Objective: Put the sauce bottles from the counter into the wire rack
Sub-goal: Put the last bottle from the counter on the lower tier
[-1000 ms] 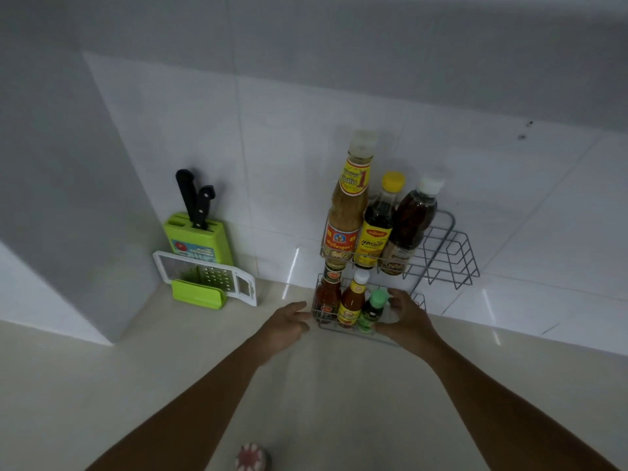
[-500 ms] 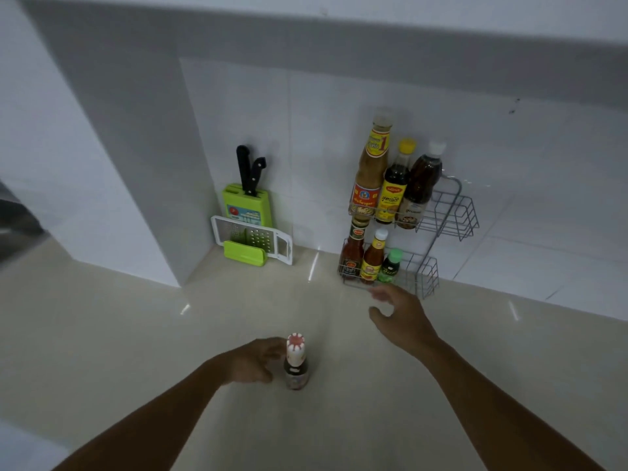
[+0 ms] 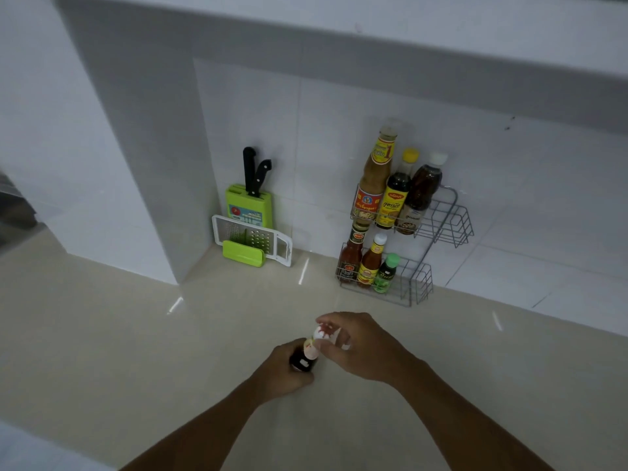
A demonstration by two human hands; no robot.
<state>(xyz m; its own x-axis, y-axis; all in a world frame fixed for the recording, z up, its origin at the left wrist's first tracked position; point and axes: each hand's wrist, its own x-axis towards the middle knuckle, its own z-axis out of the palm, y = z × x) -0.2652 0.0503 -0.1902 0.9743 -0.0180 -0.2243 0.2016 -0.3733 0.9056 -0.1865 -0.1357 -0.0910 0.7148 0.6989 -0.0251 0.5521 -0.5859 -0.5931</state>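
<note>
A small dark sauce bottle (image 3: pixel 304 359) with a white and red cap stands on the beige counter, near me. My left hand (image 3: pixel 283 370) is wrapped around its body. My right hand (image 3: pixel 360 345) pinches its cap from the right. A two-tier wire rack (image 3: pixel 441 226) stands against the tiled wall. Its top shelf holds three tall bottles (image 3: pixel 375 185) at the left. Its bottom shelf holds three small bottles (image 3: pixel 368 263), also at the left. The right part of both shelves holds nothing.
A green knife block (image 3: pixel 249 207) with two black-handled knives stands in the wall corner, with a white and green grater (image 3: pixel 251 239) leaning in front of it. A white pillar juts out on the left. The counter (image 3: pixel 136 334) spreads wide around the hands.
Both hands drew back from the rack to the small bottle on the counter. The left hand closed around its body and the right hand came onto its cap. The view pulled away from the rack.
</note>
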